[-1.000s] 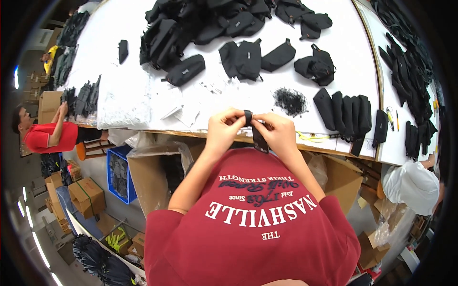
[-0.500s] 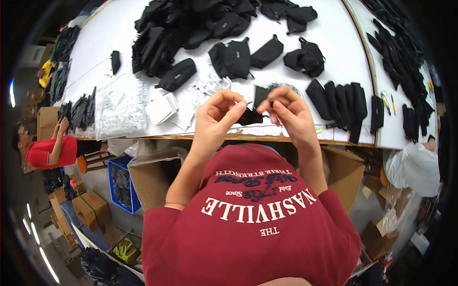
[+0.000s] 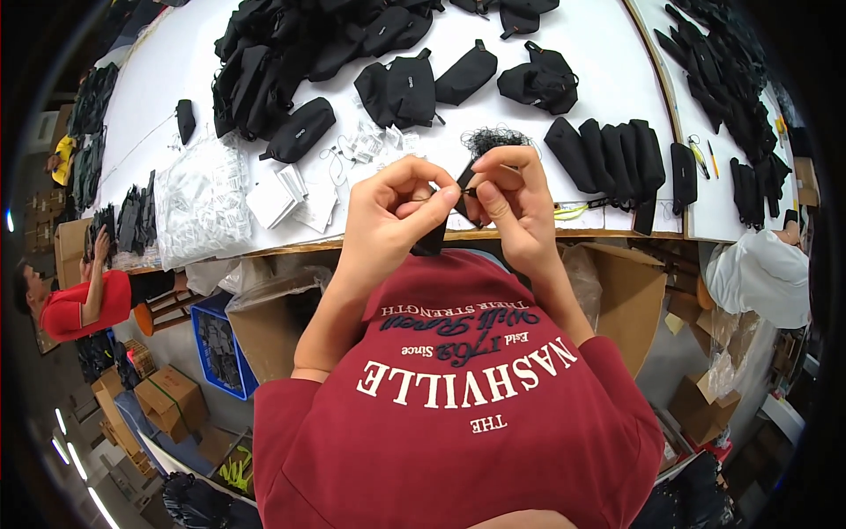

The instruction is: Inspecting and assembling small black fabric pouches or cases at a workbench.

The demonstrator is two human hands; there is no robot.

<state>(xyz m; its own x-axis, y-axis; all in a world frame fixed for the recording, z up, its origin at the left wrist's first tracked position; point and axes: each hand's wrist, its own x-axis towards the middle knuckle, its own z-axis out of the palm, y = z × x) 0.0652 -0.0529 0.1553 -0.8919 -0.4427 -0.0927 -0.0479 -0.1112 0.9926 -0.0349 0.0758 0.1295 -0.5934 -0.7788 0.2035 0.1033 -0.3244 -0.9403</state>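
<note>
Just above the table's front edge, my left hand (image 3: 397, 201) and my right hand (image 3: 514, 196) meet, fingertips almost touching. Both are closed in a pinch. My left fingers hold a black fabric pouch (image 3: 429, 241), which hangs partly hidden below them. A short black cord, hard to make out, runs between the fingertips, pinched by my right thumb and forefinger. A flat black tag (image 3: 464, 179) shows in the gap between the hands. Beyond them lies a tangle of thin black cords (image 3: 496, 138).
Black pouches (image 3: 300, 130) lie over the white table (image 3: 189, 75), heaped at the back left. A row of folded ones (image 3: 608, 159) is at right. White cards (image 3: 286, 196) and a clear bag of white pieces (image 3: 203, 203) sit at left. A red-shirted person (image 3: 84, 300) works far left.
My hands have come closer together, the right moving left to meet the left at the black cord. The black pouch now hangs lower, below my left hand. The whole view has shifted slightly.
</note>
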